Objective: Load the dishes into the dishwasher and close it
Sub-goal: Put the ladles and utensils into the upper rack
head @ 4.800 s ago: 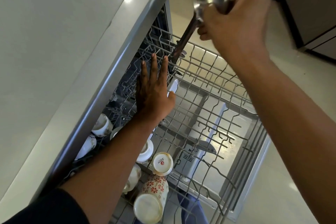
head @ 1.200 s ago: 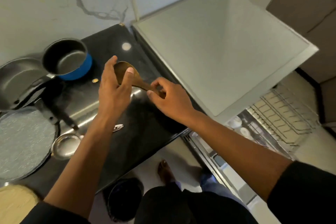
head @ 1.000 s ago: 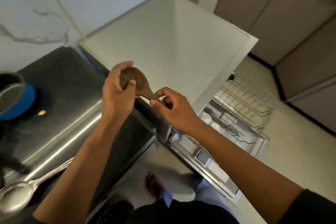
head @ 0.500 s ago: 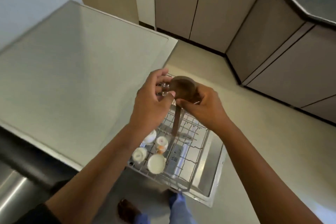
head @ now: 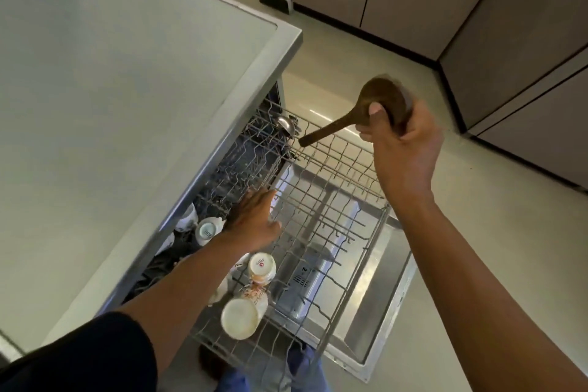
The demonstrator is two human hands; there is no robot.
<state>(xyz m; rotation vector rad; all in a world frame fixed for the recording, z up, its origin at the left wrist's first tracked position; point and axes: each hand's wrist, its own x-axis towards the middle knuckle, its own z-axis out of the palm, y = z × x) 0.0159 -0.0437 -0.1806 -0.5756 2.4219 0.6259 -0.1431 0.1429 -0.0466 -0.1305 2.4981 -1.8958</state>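
Evidently light and rigid, the wooden spoon point(head: 366, 108) hung above the pulled-out dishwasher rack point(head: 331, 200), its bowl gripped by the right hand point(head: 402, 140), handle pointing down; the left hand point(head: 254, 219), fingers straight, rested at the rack's tines.

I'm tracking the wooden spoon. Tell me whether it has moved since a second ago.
Yes. The wooden spoon, then over the black counter, is now over the pulled-out dishwasher rack, gripped by the right hand.

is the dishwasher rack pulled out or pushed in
Pulled out. Most of the wire rack extends past the countertop edge over the open door, its cups exposed.
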